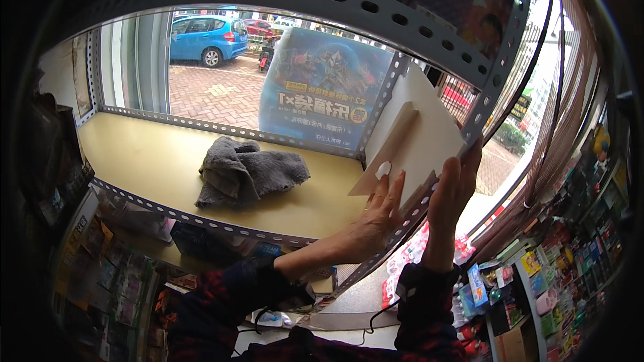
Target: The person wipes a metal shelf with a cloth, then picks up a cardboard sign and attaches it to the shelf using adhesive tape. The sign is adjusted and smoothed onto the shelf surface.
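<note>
A white board leans upright at the right end of the shelf, with a beige flap or second panel against its inner face. The panel has a white oval spot near its lower part. My left hand reaches across with fingers stretched, their tips resting on the panel's lower edge. On the outer side, my right hand grips the board's right edge beside the metal frame, thumb toward me and the other fingers mostly hidden behind. A crumpled grey cloth lies on the pale yellow shelf, away from both hands.
Perforated grey metal rails edge the shelf, and another rail crosses above. Behind it is a window with a blue poster and a blue car outside. Packed goods fill shelves at right.
</note>
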`<action>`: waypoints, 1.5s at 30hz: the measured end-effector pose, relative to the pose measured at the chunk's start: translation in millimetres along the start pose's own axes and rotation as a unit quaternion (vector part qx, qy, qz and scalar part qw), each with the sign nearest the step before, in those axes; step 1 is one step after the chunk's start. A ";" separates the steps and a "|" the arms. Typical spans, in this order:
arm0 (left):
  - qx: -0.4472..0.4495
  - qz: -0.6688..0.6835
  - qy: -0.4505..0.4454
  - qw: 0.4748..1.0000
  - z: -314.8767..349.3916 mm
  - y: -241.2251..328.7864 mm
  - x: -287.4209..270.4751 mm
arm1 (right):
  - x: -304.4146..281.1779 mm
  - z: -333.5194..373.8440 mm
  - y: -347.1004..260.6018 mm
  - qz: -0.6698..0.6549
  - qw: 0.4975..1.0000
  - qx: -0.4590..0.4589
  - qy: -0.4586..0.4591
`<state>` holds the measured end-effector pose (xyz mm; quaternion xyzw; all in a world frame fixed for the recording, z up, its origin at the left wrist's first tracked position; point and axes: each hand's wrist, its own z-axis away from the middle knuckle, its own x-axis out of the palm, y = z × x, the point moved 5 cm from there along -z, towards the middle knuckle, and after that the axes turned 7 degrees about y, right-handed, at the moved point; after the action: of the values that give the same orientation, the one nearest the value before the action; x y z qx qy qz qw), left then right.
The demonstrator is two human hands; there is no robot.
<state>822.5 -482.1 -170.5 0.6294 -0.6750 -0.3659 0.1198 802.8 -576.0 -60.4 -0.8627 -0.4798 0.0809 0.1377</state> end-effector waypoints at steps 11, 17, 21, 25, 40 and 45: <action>0.000 -0.096 -0.005 0.995 -3.9 3.7 -0.8 | 8.7 16.6 -9.8 0.249 0.948 -0.143 0.136; 0.024 -0.072 0.006 0.997 -5.0 5.7 -3.8 | 12.0 12.2 -19.3 0.301 0.924 -0.208 0.114; 0.042 -0.082 -0.041 0.995 -7.1 11.8 -10.1 | 19.4 4.2 -29.3 0.369 0.886 -0.256 0.118; -0.028 -0.018 -0.050 0.998 -12.8 11.8 -11.7 | 25.5 2.2 -32.1 0.421 0.873 -0.211 0.126; -0.061 -0.072 -0.082 0.992 -22.1 6.2 -16.4 | -3.5 -11.2 -21.3 0.088 0.995 0.033 0.024; -0.044 -0.078 -0.065 0.994 -23.3 -3.4 -19.7 | -1.9 -8.9 -19.0 0.026 0.994 0.088 0.054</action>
<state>843.1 -471.5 -150.4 0.6492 -0.6133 -0.4437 0.0741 788.8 -569.5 -45.9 -0.8626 -0.4399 0.0796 0.2369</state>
